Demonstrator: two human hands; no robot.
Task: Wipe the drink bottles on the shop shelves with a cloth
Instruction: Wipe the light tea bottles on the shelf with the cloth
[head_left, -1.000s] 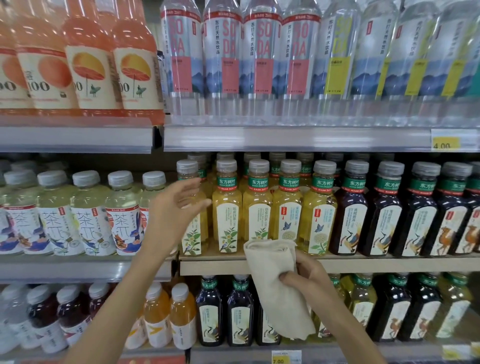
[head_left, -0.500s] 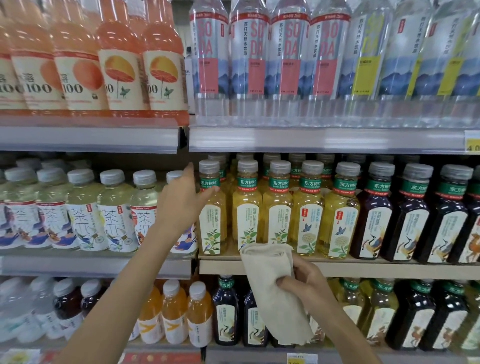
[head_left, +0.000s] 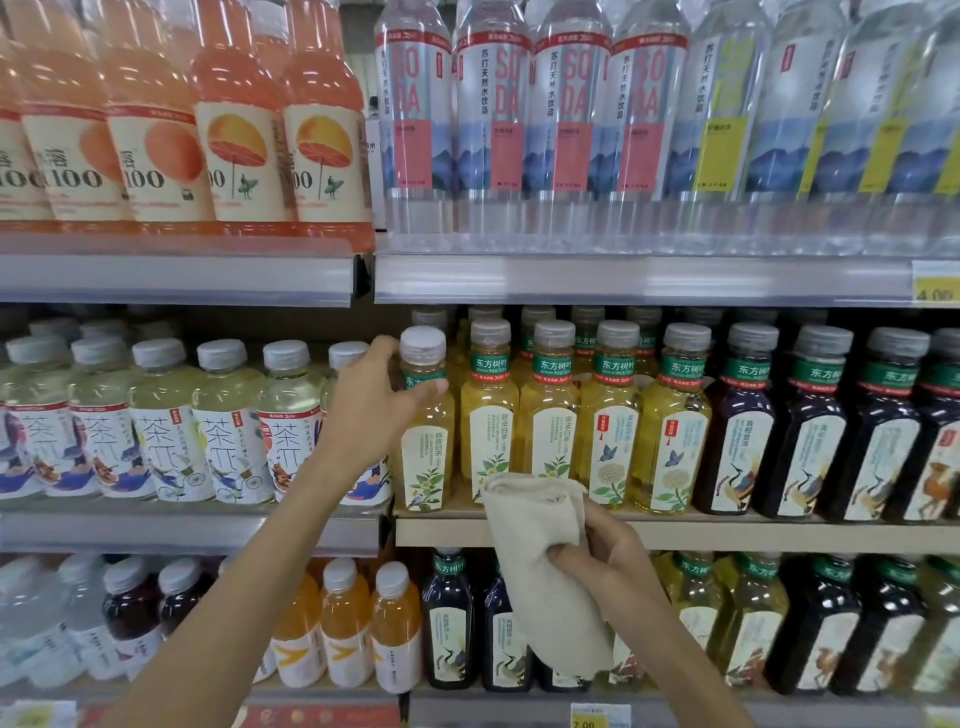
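My mark is the pale tea bottle (head_left: 423, 431) at the left end of its row. My left hand (head_left: 376, 402) is at its neck, fingers spread wide, thumb across the front, not closed tight. Down and right of that bottle, my right hand (head_left: 610, 558) has its fingers wrapped round the cream cloth (head_left: 540, 566). I should grip the neck well, lift straight out so the yellow tea bottles (head_left: 491, 431) beside it don't tip, then rub all round.
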